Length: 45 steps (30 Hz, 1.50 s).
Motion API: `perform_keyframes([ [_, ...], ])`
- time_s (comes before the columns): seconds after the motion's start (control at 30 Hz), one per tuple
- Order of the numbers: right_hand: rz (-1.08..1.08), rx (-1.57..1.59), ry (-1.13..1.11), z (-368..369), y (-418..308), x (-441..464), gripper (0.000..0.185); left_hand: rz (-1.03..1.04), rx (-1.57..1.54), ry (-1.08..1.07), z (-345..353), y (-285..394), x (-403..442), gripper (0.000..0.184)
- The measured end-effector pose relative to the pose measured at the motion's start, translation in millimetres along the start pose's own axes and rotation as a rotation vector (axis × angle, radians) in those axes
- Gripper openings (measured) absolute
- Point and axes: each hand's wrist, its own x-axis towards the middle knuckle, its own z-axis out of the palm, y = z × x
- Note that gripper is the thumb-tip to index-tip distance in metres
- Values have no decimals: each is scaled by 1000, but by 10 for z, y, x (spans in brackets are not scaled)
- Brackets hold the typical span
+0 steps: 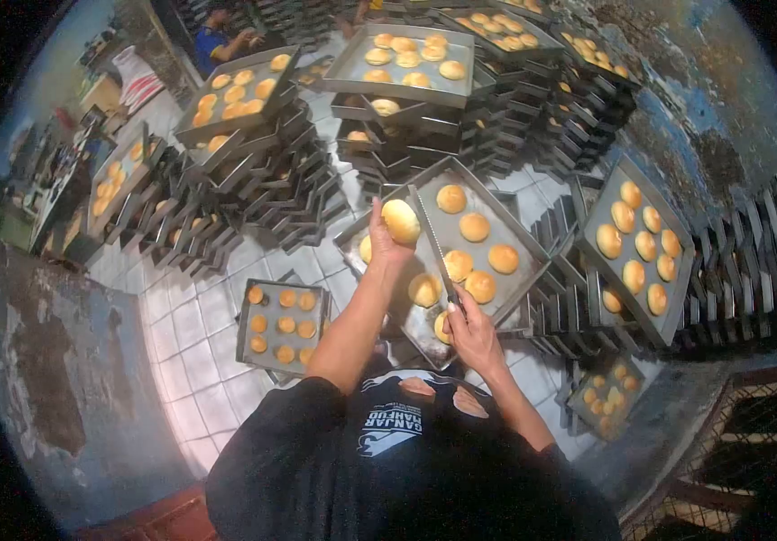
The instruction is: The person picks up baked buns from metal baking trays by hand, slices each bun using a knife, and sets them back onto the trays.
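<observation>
A round golden bun (400, 222) is held in my left hand (388, 242), over the near tray. My right hand (472, 335) grips the handle of a long serrated knife (431, 225), whose blade points up and away, just right of the bun. Beneath both hands lies a metal tray (519, 305) with several golden buns, among them one (473, 227) right of the blade. Another bun (424, 290) sits between my wrists. Part of one more bun (444, 327) is hidden by my right hand.
Stacked trays of buns stand ahead (400, 88), at the left (192, 135) and at the right (668, 325). A small tray (242, 338) is low on the left, another (579, 410) low on the right. A person (211, 41) in blue is at the back left.
</observation>
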Motion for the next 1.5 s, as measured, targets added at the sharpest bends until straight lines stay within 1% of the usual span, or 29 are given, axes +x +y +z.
perform_keyframes([
  [0.03,-55,-34,32,17,-60,-34,46,11,-1,-2,-8,50,30,44],
  [0.1,-66,-86,10,-2,-181,-128,46,-17,-53,-71,46,119,-8,44],
  [0.17,-75,-139,-4,2,-223,-176,46,-11,-43,-58,146,131,-93,43],
  [0.23,-147,-166,20,27,-215,-240,44,-10,-32,-42,128,128,-93,42],
  [0.3,-130,-166,0,35,-170,-265,44,-72,-70,-229,94,138,-52,42],
  [0.37,-110,-167,-22,62,-76,-271,43,-57,-56,-201,68,102,-26,43],
  [0.43,-177,-212,37,107,12,-246,43,-44,-40,-176,95,52,-54,43],
  [0.5,-221,-219,72,134,26,-202,42,-18,78,-35,133,-11,-114,46],
  [0.57,-258,-221,111,157,-67,-117,42,-75,88,-55,232,-105,-302,47],
  [0.63,-168,-156,69,129,-262,30,40,-136,99,-74,217,-226,-399,48],
  [0.67,-249,-144,103,172,-128,154,39,-158,104,-114,194,-274,-408,49],
  [0.7,-247,-141,106,165,-154,177,39,-178,108,-153,174,-290,-414,51],
  [0.73,-209,-158,82,150,-191,180,39,-127,151,-81,193,-281,-433,52],
  [0.77,-172,-178,61,133,-208,175,40,-133,155,-82,170,-248,-373,52],
  [0.8,-173,-178,67,135,-164,115,40,-88,133,-67,74,-186,-212,51],
  [0.83,-194,-275,85,153,-80,2,39,-38,109,-52,90,-104,-170,51],
  [0.87,-215,-374,100,170,-18,-73,38,-45,113,-72,83,-35,-156,49],
  [0.9,-219,-378,98,180,2,-96,38,-41,109,-74,91,-40,-172,49],
  [0.97,-260,-303,172,204,30,-133,36,-8,336,-53,72,-113,-257,49],
  [1.0,-252,-299,182,179,-12,-72,36,30,366,-58,103,-217,-341,50],
  [1.07,-85,-190,82,76,-147,166,35,30,426,-94,48,-403,-396,50],
  [1.1,-81,-183,91,55,-142,205,35,47,475,-131,31,-447,-397,51],
  [1.17,-117,-217,44,17,-122,277,35,42,416,-83,48,-389,-305,50],
  [1.23,-146,-288,55,20,-77,47,34,24,401,-11,165,-200,-351,50],
  [1.27,-175,-363,62,31,-37,-73,33,47,313,-55,97,-140,-235,52],
  [1.3,-178,-363,52,48,39,-123,33,56,311,-49,116,-121,-276,52],
  [1.37,-152,-253,50,101,201,-186,31,74,453,-38,118,-115,-408,54],
  [1.43,-162,-276,65,108,123,-21,31,28,459,-16,59,-337,-517,54],
  [1.5,-175,-298,84,63,99,186,31,-27,400,-53,-59,-513,-508,53],
])
